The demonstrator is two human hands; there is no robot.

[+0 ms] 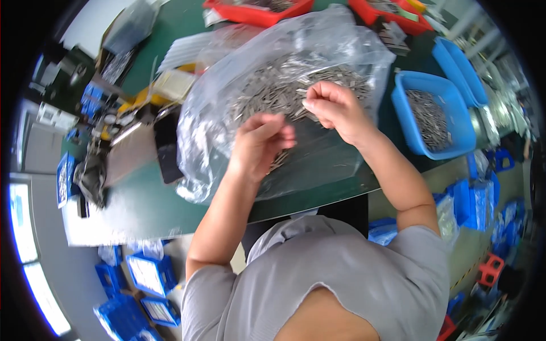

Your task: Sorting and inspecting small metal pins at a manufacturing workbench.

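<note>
A heap of small, slim grey metal pieces (267, 91) lies on a large clear plastic bag (213, 122) spread over the green table. Above the heap's right part, my right hand (338, 111) is closed in a pinch, with what looks like a small metal piece at its fingertips. My left hand (259, 142) hovers at the near side of the heap, its fingers curled in and somewhat blurred; what they hold, if anything, is hidden. A few more loose metal pieces (278, 161) show just below the left fingers. The two hands are apart.
At right, a blue bin (466, 122) holds more metal pieces, beside another blue bin (460, 71). Red trays (267, 17) stand at the far edge. A dark phone-like slab (166, 148) lies left of the bag. Blue crates (149, 273) sit on the floor.
</note>
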